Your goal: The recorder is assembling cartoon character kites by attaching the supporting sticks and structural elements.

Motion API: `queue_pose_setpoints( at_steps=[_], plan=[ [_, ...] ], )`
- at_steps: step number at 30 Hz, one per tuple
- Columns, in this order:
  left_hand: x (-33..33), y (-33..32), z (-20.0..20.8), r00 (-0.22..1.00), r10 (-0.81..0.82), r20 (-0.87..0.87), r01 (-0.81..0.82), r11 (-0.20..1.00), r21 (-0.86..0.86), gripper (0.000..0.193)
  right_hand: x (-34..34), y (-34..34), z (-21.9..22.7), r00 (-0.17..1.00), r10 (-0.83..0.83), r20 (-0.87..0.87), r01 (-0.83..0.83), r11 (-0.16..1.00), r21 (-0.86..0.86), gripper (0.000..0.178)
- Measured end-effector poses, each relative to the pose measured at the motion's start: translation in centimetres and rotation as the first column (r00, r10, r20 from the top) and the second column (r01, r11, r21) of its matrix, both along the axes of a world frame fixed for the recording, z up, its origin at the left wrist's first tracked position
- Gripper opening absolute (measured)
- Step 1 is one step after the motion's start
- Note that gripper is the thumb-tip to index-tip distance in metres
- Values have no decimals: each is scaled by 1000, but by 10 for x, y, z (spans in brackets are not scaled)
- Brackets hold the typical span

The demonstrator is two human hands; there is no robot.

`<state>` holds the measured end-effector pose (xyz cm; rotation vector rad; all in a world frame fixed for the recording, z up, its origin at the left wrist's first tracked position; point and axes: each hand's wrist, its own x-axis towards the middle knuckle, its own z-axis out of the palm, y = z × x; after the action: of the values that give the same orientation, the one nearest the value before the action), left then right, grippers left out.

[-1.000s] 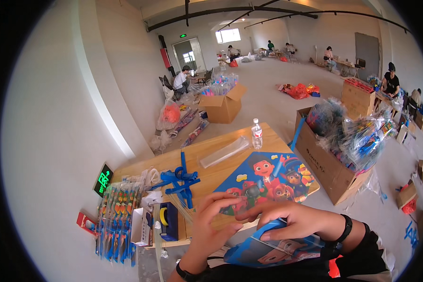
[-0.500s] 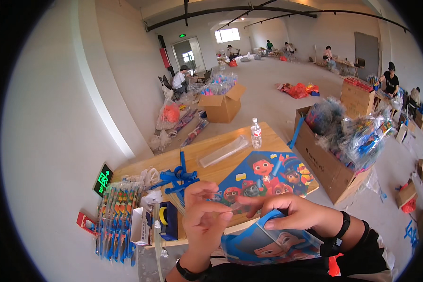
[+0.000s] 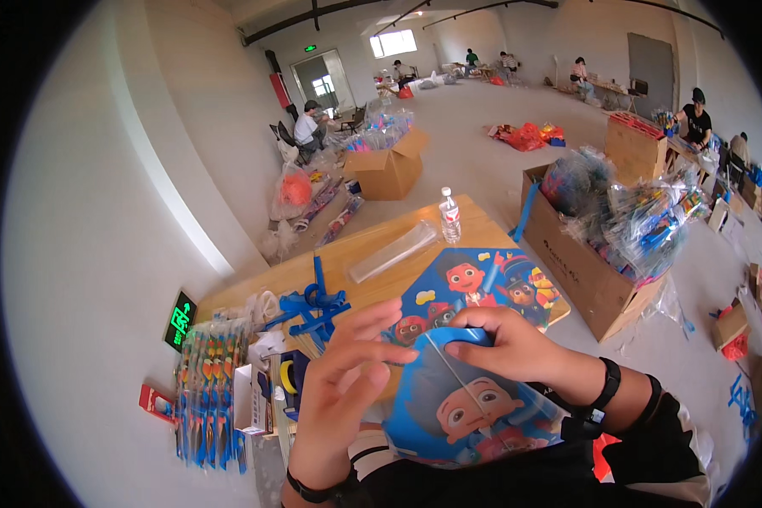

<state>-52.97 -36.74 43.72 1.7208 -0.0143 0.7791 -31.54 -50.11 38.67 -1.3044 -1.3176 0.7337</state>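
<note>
Blue sheet, top edge pinched by right grip, has left grip spread near its left edge.

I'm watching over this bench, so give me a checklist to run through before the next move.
1. Right grip pinching the held printed sheet: ok, thumb on its upper edge.
2. Left grip free: ok, open with nothing visible in it.
3. Thin rod fastened to that sheet: cannot tell.
4. Blue strips on the table untangled: not ok, heaped together.
5. Bottle upright: ok.
</note>
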Motion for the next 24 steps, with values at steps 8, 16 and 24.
queue_pose_setpoints(
  at_steps=[8,16,24],
  plan=[
    [13,7,-18,997,-45,-70,36,992,-122,29,-2,5,0,991,-73,116,68,997,40,20],
    [17,8,-28,998,-40,-58,29,984,-178,37,1,11,-10,996,-68,62,64,996,70,18],
    [23,10,-35,1000,-5,-18,1,981,-193,41,0,9,-5,996,-56,75,57,998,-19,15]
  ],
)
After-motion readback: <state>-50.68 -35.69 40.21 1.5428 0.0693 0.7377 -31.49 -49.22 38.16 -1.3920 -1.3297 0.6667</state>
